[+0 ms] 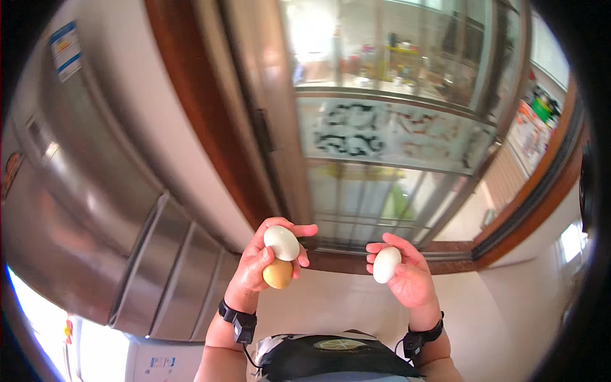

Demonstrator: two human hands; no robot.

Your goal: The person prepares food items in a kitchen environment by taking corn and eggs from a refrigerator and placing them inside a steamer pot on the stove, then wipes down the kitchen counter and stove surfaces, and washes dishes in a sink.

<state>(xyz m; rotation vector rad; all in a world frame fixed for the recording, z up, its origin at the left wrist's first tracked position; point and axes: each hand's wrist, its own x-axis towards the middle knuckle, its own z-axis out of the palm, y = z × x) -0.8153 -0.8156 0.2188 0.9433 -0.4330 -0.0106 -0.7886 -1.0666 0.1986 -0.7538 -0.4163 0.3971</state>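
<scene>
Two eggs rest in my left hand [248,267]: a white egg [282,243] on top and a tan egg [278,274] just below it, touching. The thumb presses against them and the fingers curl behind. My right hand [413,277] grips another white egg [387,265] between thumb and fingers. Both hands are held up in front of my body, apart from each other. Each wrist wears a black strap with a small device, the left device [244,327] and the right device [413,344], with a thin cable.
A sliding glass door [396,133] with a patterned band stands ahead, framed in brown wood [191,95]. Its right side opens onto a room with a cluttered counter [534,124]. On the left is a steel refrigerator [76,200] with drawers. Pale floor [334,301] lies below.
</scene>
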